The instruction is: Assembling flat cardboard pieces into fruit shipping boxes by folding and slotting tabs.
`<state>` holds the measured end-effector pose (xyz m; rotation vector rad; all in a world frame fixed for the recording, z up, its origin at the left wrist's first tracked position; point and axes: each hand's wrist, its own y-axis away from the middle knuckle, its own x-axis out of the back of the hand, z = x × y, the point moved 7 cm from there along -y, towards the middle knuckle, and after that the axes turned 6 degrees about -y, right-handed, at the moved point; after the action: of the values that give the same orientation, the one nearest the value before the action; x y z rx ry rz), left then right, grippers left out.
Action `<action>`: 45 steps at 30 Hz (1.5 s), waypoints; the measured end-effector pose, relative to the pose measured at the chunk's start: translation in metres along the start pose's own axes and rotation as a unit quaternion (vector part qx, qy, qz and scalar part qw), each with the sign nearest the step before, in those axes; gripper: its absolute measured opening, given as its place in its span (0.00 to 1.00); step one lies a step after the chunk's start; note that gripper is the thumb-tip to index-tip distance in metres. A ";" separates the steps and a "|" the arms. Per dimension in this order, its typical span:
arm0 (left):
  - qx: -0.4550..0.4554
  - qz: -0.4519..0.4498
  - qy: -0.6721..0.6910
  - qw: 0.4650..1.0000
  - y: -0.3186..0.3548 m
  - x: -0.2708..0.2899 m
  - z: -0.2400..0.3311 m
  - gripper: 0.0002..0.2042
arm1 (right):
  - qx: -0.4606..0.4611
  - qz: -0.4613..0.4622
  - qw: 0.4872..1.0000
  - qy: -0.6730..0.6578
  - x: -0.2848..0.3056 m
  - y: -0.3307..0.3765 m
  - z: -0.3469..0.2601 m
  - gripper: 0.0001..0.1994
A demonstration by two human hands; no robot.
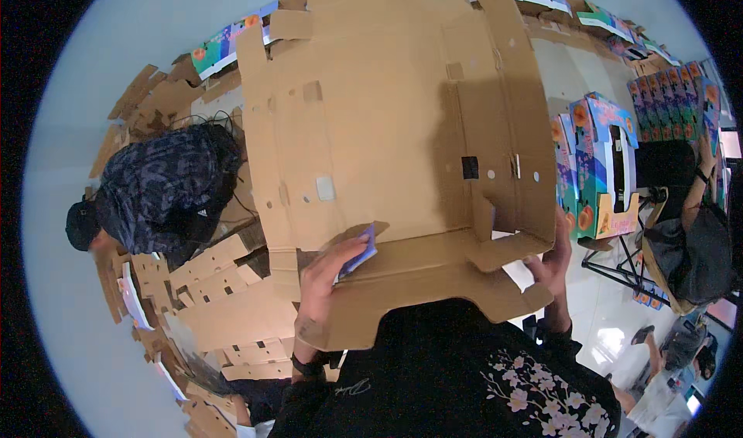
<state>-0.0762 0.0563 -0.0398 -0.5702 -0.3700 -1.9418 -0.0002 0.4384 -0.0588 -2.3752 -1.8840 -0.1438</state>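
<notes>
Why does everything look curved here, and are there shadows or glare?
In the head view, fisheye distortion bends straight edges toward the dark rim; in that same view, shadow darkens the right part of the open cardboard carton, and bright glare shows on the glossy floor at lower right.

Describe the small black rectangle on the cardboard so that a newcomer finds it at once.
Find the large brown cardboard, beyond the blossom-printed black top. The rectangle sits on its right part, about halfway down. Unlike the round pale spots nearby, it is black and angular.
</notes>
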 end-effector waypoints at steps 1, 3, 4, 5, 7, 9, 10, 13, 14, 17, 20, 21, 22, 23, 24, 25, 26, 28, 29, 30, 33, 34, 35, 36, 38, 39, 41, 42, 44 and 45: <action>-0.003 -0.005 -0.014 1.000 0.000 -0.002 0.001 0.29 | 0.055 -0.016 0.996 0.075 -0.009 -0.005 -0.014 0.52; 0.025 -0.035 -0.028 0.999 0.004 -0.003 -0.004 0.31 | 0.141 -0.036 0.974 0.176 -0.027 -0.012 -0.035 0.49; 0.039 -0.052 -0.036 0.997 0.008 -0.003 -0.008 0.33 | 0.170 -0.037 0.964 0.203 -0.035 -0.015 -0.041 0.47; 0.031 -0.045 -0.108 0.993 0.012 0.004 -0.012 0.35 | 0.176 -0.045 0.952 0.247 -0.041 -0.019 -0.044 0.46; 0.016 -0.031 -0.250 0.968 0.023 0.027 -0.024 0.38 | 0.206 -0.067 0.941 0.261 -0.050 -0.023 -0.051 0.45; 0.105 0.082 -0.356 0.925 0.037 0.063 -0.051 0.42 | 0.212 -0.085 0.932 0.280 -0.056 -0.027 -0.054 0.45; 0.161 0.132 -0.297 0.932 0.043 0.079 -0.071 0.39 | 0.212 -0.109 0.921 0.308 -0.060 -0.028 -0.053 0.45; 0.298 0.179 -0.107 0.931 0.060 0.100 -0.125 0.31 | 0.223 -0.152 0.901 0.339 -0.072 -0.033 -0.056 0.45; 0.348 0.108 -0.023 0.931 0.064 0.093 -0.139 0.29 | 0.216 -0.168 0.901 0.336 -0.075 -0.036 -0.055 0.45; 0.391 0.056 0.049 0.917 0.076 0.096 -0.141 0.26 | 0.206 -0.205 0.896 0.336 -0.082 -0.043 -0.057 0.45; 0.288 0.102 0.206 0.930 0.073 0.105 -0.110 0.28 | 0.226 -0.191 0.898 0.326 -0.081 -0.048 -0.064 0.45; 0.254 0.133 0.312 0.906 0.072 0.108 -0.099 0.30 | 0.223 -0.195 0.896 0.332 -0.082 -0.049 -0.064 0.46; 0.217 0.163 0.413 0.869 0.071 0.109 -0.089 0.32 | 0.224 -0.195 0.895 0.332 -0.082 -0.049 -0.065 0.46; 0.185 0.140 0.477 0.848 0.066 0.106 -0.077 0.40 | 0.224 -0.195 0.895 0.334 -0.082 -0.048 -0.065 0.46; 0.132 0.104 0.476 0.863 0.059 0.103 -0.062 0.41 | 0.222 -0.198 0.893 0.339 -0.083 -0.048 -0.065 0.46; 0.078 0.068 0.472 0.875 0.052 0.098 -0.047 0.43 | 0.218 -0.199 0.891 0.346 -0.085 -0.048 -0.064 0.46; 0.024 0.030 0.467 0.884 0.046 0.092 -0.031 0.44 | 0.210 -0.204 0.887 0.357 -0.087 -0.048 -0.062 0.46; 0.052 0.065 0.249 0.965 0.037 0.084 -0.020 0.45 | 0.221 -0.200 0.886 0.354 -0.089 -0.048 -0.064 0.45; 0.042 0.072 0.136 0.987 0.028 0.078 -0.012 0.46 | 0.219 -0.202 0.885 0.359 -0.091 -0.048 -0.064 0.45; 0.031 0.079 0.020 0.996 0.018 0.072 -0.003 0.46 | 0.223 -0.204 0.884 0.357 -0.092 -0.048 -0.064 0.45; -0.008 0.057 -0.220 0.974 -0.013 0.051 0.021 0.46 | 0.225 -0.215 0.879 0.362 -0.094 -0.047 -0.063 0.42; -0.074 0.066 -0.252 0.963 -0.020 0.044 0.035 0.46 | 0.231 -0.217 0.875 0.365 -0.094 -0.046 -0.062 0.41; -0.092 0.034 -0.283 0.954 -0.028 0.034 0.040 0.46 | 0.232 -0.230 0.866 0.379 -0.094 -0.045 -0.059 0.39; -0.117 -0.003 -0.315 0.942 -0.032 0.024 0.046 0.45 | 0.267 -0.224 0.865 0.360 -0.093 -0.043 -0.063 0.37; -0.156 -0.028 -0.364 0.918 -0.036 0.014 0.054 0.44 | 0.328 -0.233 0.848 0.346 -0.092 -0.037 -0.066 0.34; -0.162 -0.056 -0.375 0.911 -0.036 0.008 0.056 0.44 | 0.334 -0.251 0.840 0.348 -0.093 -0.035 -0.065 0.35; -0.168 -0.075 -0.392 0.901 -0.030 0.003 0.060 0.42 | 0.355 -0.264 0.830 0.339 -0.092 -0.030 -0.066 0.37; -0.153 -0.110 -0.388 0.902 -0.028 -0.001 0.058 0.41 | 0.318 -0.315 0.812 0.375 -0.096 -0.029 -0.058 0.33; -0.150 -0.153 -0.365 0.906 -0.023 -0.003 0.059 0.39 | 0.278 -0.376 0.778 0.418 -0.101 -0.024 -0.051 0.27; -0.135 -0.190 -0.363 0.902 -0.020 -0.004 0.056 0.40 | 0.262 -0.412 0.765 0.420 -0.102 -0.020 -0.050 0.28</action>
<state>-0.0804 0.0956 0.0052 -1.5130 -0.7235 -2.1033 -0.0431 0.3378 -0.0233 -0.7513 -1.9118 -0.5458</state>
